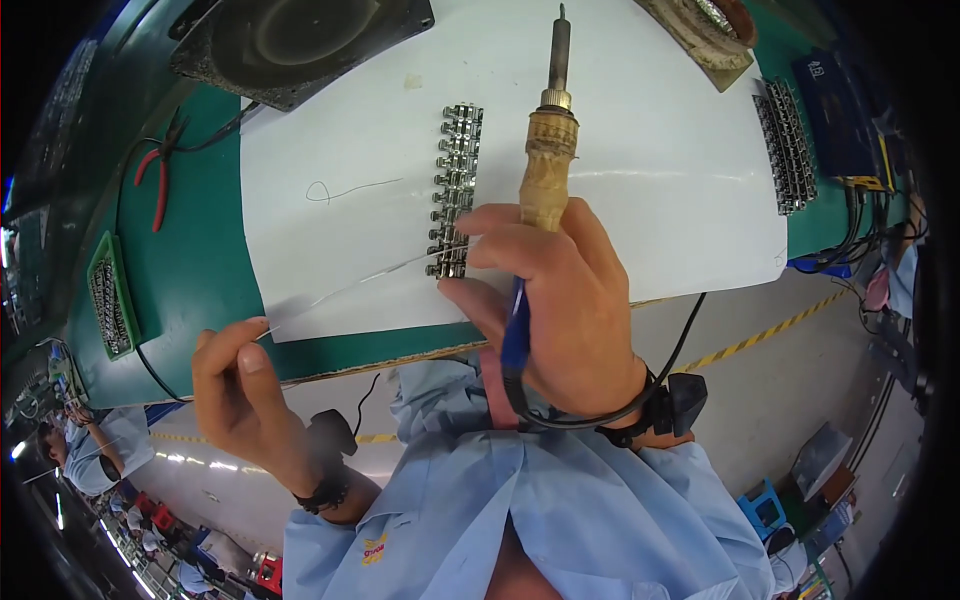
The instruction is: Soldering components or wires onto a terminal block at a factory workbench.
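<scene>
Strip (459,185) of shiny metal parts lies upright in the frame, just left of centre, on the white paper (650,235) that covers much of the green table (205,265). On my feed, the right hand (580,310) sits right of centre, its fingers curled around the iron (546,185), whose cork handle rises between them and whose tip points to the top of the frame, well apart from the strip. The thumb and forefinger of that hand come in at the strip's lower end; I cannot tell whether they touch it.

The left hand (245,400), at lower left, pinches the wire (383,272) between thumb and forefinger. I see the wire run thin and silvery up to the right, across the strip's lower part, to the right hand's forefinger; whether that finger grips it, I cannot tell.

At far left I make out pliers (161,195) with red handles, spread apart, and below them a green board (112,300). A dark fan (315,40) fills the upper left. At upper right I see a worn dish (700,40), then more strips (786,145) standing beside a dark blue box (840,120).
</scene>
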Available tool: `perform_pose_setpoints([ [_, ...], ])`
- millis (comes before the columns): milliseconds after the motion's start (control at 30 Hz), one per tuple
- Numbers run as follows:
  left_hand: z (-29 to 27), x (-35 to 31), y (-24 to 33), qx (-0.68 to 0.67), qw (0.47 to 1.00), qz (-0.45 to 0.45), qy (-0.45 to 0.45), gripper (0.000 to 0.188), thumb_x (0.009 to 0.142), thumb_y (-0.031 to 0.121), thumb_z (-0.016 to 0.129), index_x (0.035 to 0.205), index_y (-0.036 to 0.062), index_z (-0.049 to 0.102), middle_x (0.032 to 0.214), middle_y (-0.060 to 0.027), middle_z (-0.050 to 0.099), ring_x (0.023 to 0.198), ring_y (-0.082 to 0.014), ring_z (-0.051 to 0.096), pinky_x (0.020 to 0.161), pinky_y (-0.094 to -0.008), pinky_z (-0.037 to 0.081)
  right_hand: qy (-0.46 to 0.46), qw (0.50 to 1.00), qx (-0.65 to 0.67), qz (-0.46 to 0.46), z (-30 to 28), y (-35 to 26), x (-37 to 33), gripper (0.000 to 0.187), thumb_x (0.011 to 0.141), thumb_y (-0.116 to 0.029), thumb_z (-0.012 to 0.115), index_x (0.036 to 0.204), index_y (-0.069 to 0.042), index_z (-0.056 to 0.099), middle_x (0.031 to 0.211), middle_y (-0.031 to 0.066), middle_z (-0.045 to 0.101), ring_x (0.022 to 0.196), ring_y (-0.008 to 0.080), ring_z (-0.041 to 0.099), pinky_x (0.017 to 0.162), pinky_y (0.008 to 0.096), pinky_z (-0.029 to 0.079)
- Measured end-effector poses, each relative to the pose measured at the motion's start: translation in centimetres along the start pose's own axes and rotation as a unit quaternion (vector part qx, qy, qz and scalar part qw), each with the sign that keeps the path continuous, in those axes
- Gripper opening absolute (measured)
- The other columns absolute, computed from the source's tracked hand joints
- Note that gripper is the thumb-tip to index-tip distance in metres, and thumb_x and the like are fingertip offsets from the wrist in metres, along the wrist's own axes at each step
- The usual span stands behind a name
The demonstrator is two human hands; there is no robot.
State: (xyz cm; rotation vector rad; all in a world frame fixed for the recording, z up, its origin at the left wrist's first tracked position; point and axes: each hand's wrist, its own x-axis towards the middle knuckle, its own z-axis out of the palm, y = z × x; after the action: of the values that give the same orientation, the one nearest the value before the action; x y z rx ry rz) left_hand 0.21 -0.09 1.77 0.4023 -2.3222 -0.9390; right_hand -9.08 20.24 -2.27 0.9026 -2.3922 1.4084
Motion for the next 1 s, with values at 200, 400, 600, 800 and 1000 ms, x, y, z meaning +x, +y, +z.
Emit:
perform_pose_setpoints([
  [200, 0.4, 0.0, -1.1, -0.069, 0.998, -0.012, 0.001, 0.012, 0.083, 0.009, 0.063, 0.088, -0.0018, 0.061, 0.074, -0.0028, 0.055, 0.065, -0.0099, 0.037, 0.059, -0.0232, 0.028, -0.027, 0.998, -0.025, -0.046, -3.1, 0.5, 0.4, 0.031, 0.063, 0.003, 0.076, 0.09, -0.005, 0.062, 0.082, 0.0094, 0.064, 0.07, 0.0241, 0.056, 0.061, 0.0315, 0.045],
  [400, 0.4, 0.5, -0.8, -0.102, 0.987, 0.014, -0.124, 0.01, 0.081, 0.006, 0.064, 0.086, -0.0013, 0.06, 0.077, -0.0052, 0.059, 0.066, -0.012, 0.041, 0.061, -0.0235, 0.031, 0.009, 0.998, -0.008, -0.062, -3.8, 2.0, 0.3, 0.027, 0.065, 0.004, 0.074, 0.089, -0.004, 0.064, 0.076, 0.0093, 0.063, 0.068, 0.0229, 0.056, 0.06, 0.0299, 0.045],
  [600, 1.2, 1.4, 2.3, 0.039, 0.97, -0.002, -0.241, 0.004, 0.083, 0.003, 0.061, 0.084, -0.0007, 0.059, 0.08, -0.0072, 0.061, 0.065, -0.0135, 0.044, 0.062, -0.0248, 0.036, 0.019, 0.998, -0.008, -0.062, -4.4, 2.2, 0.4, 0.026, 0.066, 0.007, 0.072, 0.089, -0.004, 0.063, 0.075, 0.009, 0.062, 0.067, 0.0224, 0.056, 0.06, 0.0299, 0.045],
  [800, 3.2, -0.3, 4.5, 0.0, 0.991, -0.09, -0.098, 0.007, 0.084, 0.005, 0.063, 0.084, -0.0003, 0.058, 0.082, -0.0075, 0.061, 0.062, -0.0116, 0.044, 0.06, -0.0231, 0.035, 0.021, 0.997, -0.025, -0.072, -3.8, 2.3, 0.7, 0.027, 0.065, 0.008, 0.072, 0.087, -0.004, 0.063, 0.074, 0.0079, 0.062, 0.066, 0.0214, 0.056, 0.059, 0.029, 0.045],
  [1000, 3.0, -0.5, 3.7, -0.089, 0.986, -0.082, -0.112, 0.012, 0.08, 0.006, 0.068, 0.082, -0.0005, 0.059, 0.079, -0.0065, 0.062, 0.061, -0.0086, 0.042, 0.056, -0.0214, 0.031, 0.003, 0.997, -0.035, -0.069, -4.5, 2.4, 0.5, 0.026, 0.062, 0.006, 0.074, 0.084, -0.004, 0.064, 0.072, 0.0068, 0.063, 0.064, 0.0211, 0.057, 0.056, 0.0289, 0.045],
])
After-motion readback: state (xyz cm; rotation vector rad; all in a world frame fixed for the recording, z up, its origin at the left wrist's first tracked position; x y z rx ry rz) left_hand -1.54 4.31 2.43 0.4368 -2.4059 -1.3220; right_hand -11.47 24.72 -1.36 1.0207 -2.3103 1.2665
